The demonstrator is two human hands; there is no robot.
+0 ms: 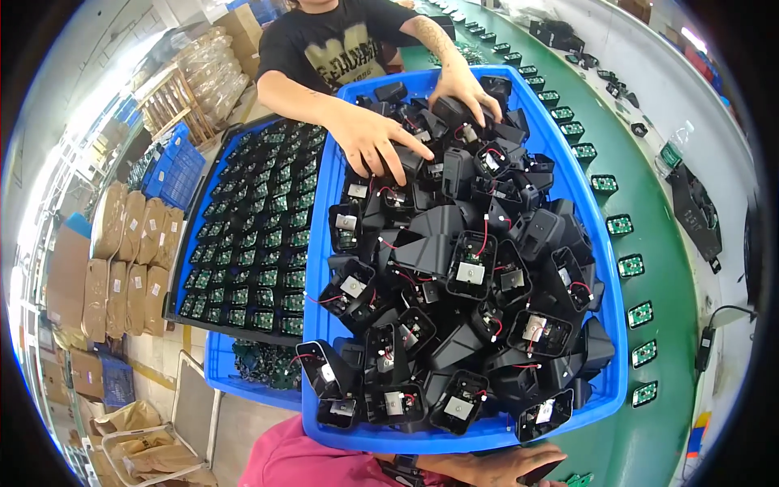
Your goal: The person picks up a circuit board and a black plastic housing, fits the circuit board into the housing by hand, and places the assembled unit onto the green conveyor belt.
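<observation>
At the lower edge, my left hand [503, 468] reaches in from a pink sleeve [304, 461], with a dark band or watch [402, 470] at the wrist. Its fingers are closed around a black plastic housing [542, 471], partly cut off by the frame. My right hand cannot be made out. Just beyond is a large blue tray [454, 442] heaped with black plastic housings [472, 268]; many show silver metal plates and thin red wires with white connectors. At its far end, a co-worker's two hands [377, 142] touch the pile.
Left of the tray, a black rack [243, 329] holds rows of housings with green boards. Along the green bench [608, 438] at right runs a line of board-filled housings [640, 314]. A plastic bottle [673, 150], a cable [730, 310] and a chair [191, 406] stand around.
</observation>
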